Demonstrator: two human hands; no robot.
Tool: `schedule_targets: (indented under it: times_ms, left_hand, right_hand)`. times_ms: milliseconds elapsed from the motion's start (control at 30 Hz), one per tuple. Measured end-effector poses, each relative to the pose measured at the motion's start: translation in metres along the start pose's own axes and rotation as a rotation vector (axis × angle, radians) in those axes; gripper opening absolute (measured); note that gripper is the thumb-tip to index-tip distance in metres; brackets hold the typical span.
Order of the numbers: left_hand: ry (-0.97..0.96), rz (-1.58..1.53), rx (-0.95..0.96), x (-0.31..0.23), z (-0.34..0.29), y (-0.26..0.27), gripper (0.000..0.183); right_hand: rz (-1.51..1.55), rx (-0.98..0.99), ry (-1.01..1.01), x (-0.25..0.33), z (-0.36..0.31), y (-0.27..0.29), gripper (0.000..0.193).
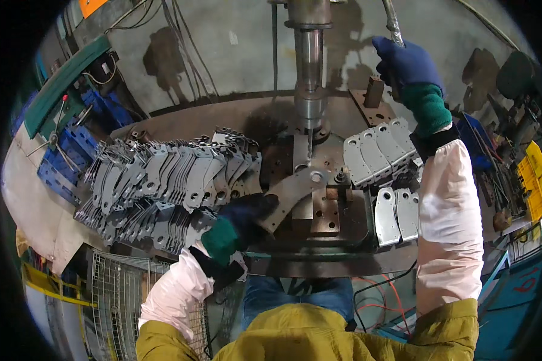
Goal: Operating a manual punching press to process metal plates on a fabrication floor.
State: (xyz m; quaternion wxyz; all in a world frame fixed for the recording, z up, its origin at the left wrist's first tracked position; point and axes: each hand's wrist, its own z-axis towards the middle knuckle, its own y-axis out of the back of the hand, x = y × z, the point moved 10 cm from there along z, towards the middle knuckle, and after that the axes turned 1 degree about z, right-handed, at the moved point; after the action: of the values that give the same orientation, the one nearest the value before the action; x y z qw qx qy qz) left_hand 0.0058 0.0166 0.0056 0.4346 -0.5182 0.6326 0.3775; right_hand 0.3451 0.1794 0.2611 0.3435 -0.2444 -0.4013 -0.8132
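Observation:
My left hand (244,218), in a dark blue glove with a green cuff, is closed on the near end of a curved grey metal plate (288,197). The plate slants away to the right, and its round far end lies over the fixture block (326,221) below the drill press. Above that end hangs the drill bit (310,144), under the shiny spindle (310,63); whether the bit touches the plate I cannot tell. Raised at the upper right, my right hand (411,67), gloved alike, is wrapped round the press's lever handle (393,25).
Dense rows of similar plates (186,174) stand left of the fixture. More plates (376,153) lie in stacks on the right. A wire basket (117,295) stands low at the left, blue bins (72,150) behind it. A yellow crate (535,180) is at the far right.

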Motion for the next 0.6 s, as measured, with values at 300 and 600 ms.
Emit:
schedule_targets:
  times_ms: [300, 600]
  left_hand:
    - [-0.173, 0.378, 0.055, 0.0, 0.094, 0.008, 0.046]
    - [-1.141, 1.136, 0.042, -0.039, 0.069, -0.013, 0.05]
  right_hand:
    - [0.023, -0.044, -0.053, 0.002, -0.002, -0.006, 0.062]
    - [-0.065, -0.202, 0.055, -0.007, 0.021, -0.008, 0.047]
